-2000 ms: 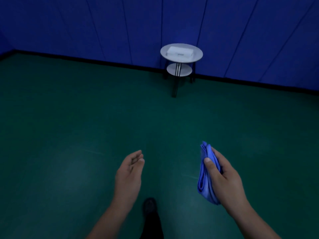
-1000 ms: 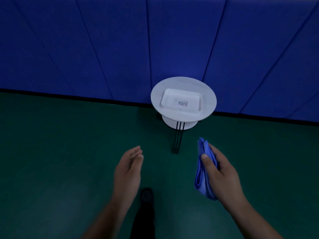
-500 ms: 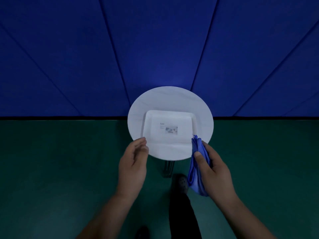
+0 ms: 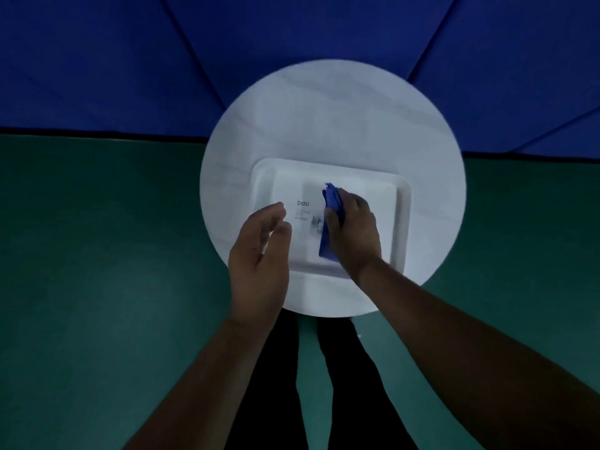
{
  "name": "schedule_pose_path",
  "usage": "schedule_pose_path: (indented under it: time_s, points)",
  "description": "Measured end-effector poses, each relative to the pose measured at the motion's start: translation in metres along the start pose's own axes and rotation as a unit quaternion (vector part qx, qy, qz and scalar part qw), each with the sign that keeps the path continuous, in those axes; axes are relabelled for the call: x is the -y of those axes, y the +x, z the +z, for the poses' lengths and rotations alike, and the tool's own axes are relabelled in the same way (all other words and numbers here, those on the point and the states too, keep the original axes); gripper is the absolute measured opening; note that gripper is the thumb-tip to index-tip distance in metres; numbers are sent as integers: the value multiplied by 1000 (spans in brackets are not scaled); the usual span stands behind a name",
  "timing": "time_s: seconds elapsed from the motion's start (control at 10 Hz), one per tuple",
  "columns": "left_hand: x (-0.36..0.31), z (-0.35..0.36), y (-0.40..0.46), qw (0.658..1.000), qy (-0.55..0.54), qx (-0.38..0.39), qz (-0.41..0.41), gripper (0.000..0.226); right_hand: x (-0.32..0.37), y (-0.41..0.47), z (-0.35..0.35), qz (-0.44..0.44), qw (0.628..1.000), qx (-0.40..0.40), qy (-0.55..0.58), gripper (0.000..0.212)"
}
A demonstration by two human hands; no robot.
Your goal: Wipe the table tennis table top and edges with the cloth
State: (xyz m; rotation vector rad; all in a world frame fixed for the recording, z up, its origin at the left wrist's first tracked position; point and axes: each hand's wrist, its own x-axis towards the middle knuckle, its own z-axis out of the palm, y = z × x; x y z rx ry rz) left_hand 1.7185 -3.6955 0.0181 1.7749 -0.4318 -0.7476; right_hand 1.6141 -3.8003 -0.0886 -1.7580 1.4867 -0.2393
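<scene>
My right hand grips a folded blue cloth and holds it over the inside of a white rectangular tray. The tray lies on a small round white side table right below me. My left hand hovers over the tray's left front part, fingers relaxed and holding nothing. No table tennis table is in view.
The round table stands on a green floor close to a blue padded wall. My dark trouser legs show beneath the table's near edge. A small printed label is on the tray's bottom.
I have walked up to the round table, which now fills the middle of the view. My right hand carried the cloth from beside the tray to over its inside; my left hand moved over the tray.
</scene>
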Motion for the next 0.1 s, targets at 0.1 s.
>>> schedule_pose_path:
  time_s: [0.1]
  points:
    - [24,7,27,1000,1,-12,-15,25,-13,31,28,20,999,15,-37,50]
